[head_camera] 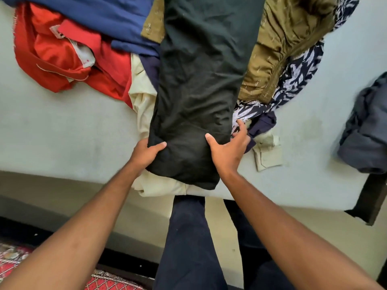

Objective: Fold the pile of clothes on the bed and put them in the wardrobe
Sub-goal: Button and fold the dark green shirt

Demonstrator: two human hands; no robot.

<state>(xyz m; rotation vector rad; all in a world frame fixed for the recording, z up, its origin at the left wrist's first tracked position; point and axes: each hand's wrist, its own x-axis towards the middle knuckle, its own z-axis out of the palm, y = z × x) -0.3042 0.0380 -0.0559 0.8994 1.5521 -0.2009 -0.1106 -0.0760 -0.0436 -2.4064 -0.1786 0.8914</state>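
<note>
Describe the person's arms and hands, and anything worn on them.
Both forearms are bare for as far as the view shows them, with no sleeve in sight. The left hand and the right hand are bare too: no gloves, no rings, and no watch or band at either wrist.

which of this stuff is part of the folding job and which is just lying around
Job: black garment, gripped by left hand, right hand touching it; still unfolded: red garment, blue garment, olive garment, patterned garment, cream garment; bed.
Lying about: rug on the floor; grey garment, apart from the others, possibly part of the job too.
</note>
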